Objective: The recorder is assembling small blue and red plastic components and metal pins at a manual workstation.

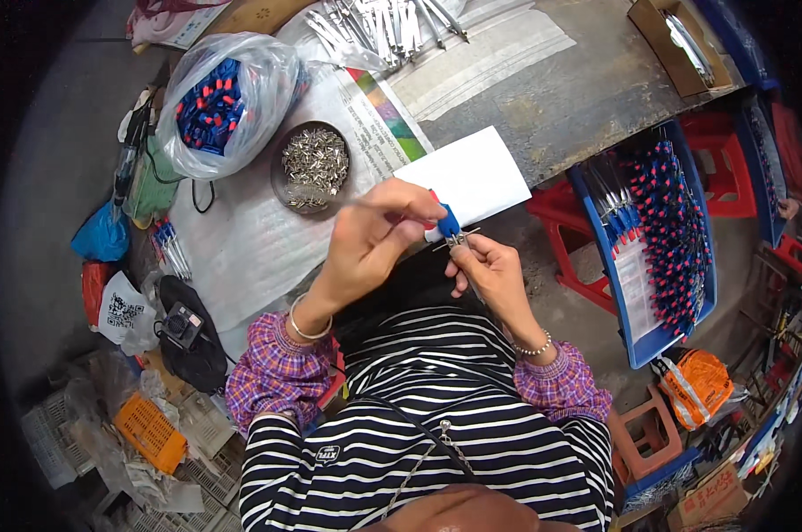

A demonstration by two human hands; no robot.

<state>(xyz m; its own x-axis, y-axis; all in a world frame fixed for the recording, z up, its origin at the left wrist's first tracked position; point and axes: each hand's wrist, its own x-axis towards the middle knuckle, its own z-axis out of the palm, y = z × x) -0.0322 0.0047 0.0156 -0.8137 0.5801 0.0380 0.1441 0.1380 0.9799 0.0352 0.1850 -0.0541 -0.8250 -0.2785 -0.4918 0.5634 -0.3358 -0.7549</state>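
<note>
Near the table's front edge my two hands meet at a small tool with a blue-and-red plastic handle and thin metal parts at its lower end. My right hand is closed on the metal end, thumb and fingers pinching it. My left hand is closed beside the handle, thumb and forefinger together; a blurred grey strip shows by its knuckles, and what it grips is too smeared to name. A white sheet of paper lies just beyond the handle. To the left stands a round bowl of small metal pieces.
A clear plastic bag holds blue-and-red handles. Metal rods lie at the far edge. At right, a blue tray of finished-looking tools rests on red stools. A cardboard box sits far right; crates stand lower left.
</note>
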